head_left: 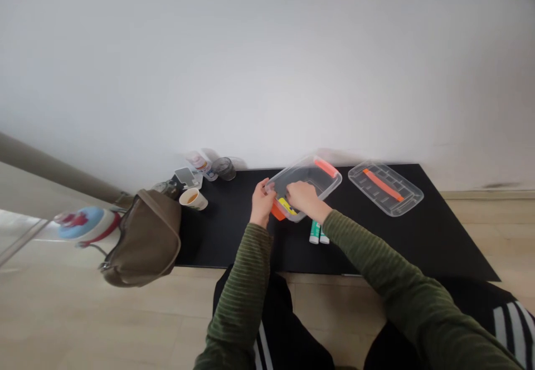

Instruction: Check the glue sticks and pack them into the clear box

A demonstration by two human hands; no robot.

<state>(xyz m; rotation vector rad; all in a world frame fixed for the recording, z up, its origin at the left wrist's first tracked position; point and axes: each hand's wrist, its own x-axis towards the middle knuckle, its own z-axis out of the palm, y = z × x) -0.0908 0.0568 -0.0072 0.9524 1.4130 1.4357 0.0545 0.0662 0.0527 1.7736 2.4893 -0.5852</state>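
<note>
A clear plastic box [307,168] with orange latches is tilted above the black table, and my left hand [262,200] grips its left end. My right hand [304,196] reaches into the box with its fingers curled closed. What those fingers hold, if anything, is hidden. A yellow item with dark marks [287,206] shows just left of my right hand, at the box's near-left side; I cannot tell whether the fingers touch it. Two green-and-white glue sticks [315,233] lie side by side below the box, close to my right sleeve.
A clear lid [387,188] with an orange handle lies at the right on the black table [217,242]. To the left are a paper cup [193,199] with brownish liquid, a dark glass [224,168], a spray can [201,165] and a brown bag [144,239]. The wall stands behind.
</note>
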